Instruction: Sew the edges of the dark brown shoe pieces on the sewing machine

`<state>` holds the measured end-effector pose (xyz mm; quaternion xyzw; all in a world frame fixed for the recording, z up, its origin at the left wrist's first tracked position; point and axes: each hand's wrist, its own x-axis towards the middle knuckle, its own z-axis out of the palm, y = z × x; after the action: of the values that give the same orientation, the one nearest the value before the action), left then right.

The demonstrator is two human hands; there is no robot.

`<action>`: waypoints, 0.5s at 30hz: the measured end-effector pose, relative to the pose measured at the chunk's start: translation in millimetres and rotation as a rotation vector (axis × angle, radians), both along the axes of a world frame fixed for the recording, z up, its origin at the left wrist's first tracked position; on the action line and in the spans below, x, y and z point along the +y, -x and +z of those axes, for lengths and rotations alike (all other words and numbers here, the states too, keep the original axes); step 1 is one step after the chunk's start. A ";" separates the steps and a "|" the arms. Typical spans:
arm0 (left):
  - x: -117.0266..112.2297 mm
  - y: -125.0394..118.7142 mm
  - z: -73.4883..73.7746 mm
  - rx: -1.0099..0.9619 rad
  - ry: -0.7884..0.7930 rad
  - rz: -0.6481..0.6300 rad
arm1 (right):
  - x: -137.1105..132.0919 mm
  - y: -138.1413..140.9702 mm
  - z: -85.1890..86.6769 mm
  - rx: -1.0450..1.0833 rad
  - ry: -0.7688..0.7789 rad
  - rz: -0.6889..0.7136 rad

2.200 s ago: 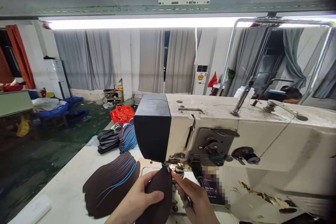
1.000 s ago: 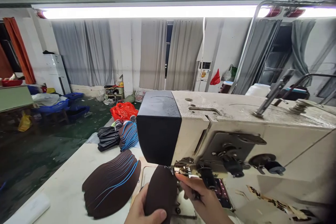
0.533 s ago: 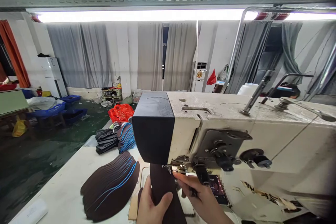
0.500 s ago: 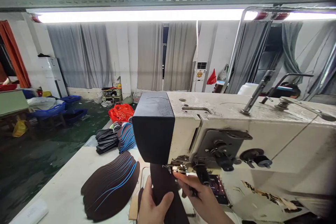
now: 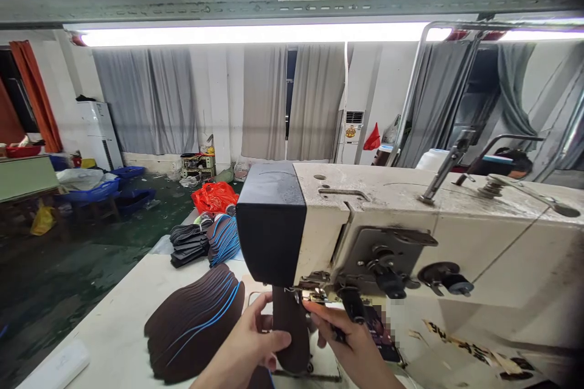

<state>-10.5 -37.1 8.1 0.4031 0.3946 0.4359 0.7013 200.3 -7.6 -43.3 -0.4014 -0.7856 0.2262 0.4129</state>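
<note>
My left hand (image 5: 249, 343) is closed on a dark brown sole-shaped fabric piece (image 5: 291, 328), thumb on its face, holding it upright under the head of the cream sewing machine (image 5: 410, 237). My right hand (image 5: 353, 346) pinches the piece's right edge next to the presser foot (image 5: 310, 295). The piece's top end sits at the needle area.
A fanned stack of brown pieces with blue trim (image 5: 194, 322) lies on the white table (image 5: 118, 328) to the left. More stacks (image 5: 205, 240) and a red bag (image 5: 212, 196) are farther back. A phone (image 5: 381, 334) lies under the machine arm. A white block (image 5: 59, 364) is at the table's near-left.
The brown piece has been turned and fed along under the presser foot; my left hand has shifted from its side to a grip lower on its left edge.
</note>
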 end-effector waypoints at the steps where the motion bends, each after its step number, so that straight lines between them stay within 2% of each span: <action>1: 1.3 1.0 2.6 0.004 -0.003 0.009 | 0.7 0.0 -1.0 -0.009 0.002 0.000; 5: 11.0 -0.4 1.3 0.028 -0.028 0.053 | 1.3 0.5 -1.5 0.008 0.018 -0.028; 10: 24.6 -5.4 -9.5 0.027 -0.112 0.140 | -2.7 3.2 9.3 0.110 0.032 0.047; 15: 22.0 -14.9 -16.0 -0.085 -0.095 0.276 | -3.2 5.1 9.3 0.140 0.045 0.050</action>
<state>4.4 -15.1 -7.9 0.3589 0.3952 0.5628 0.6311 195.2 -10.8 -34.0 -0.3739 -0.7595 0.2815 0.4518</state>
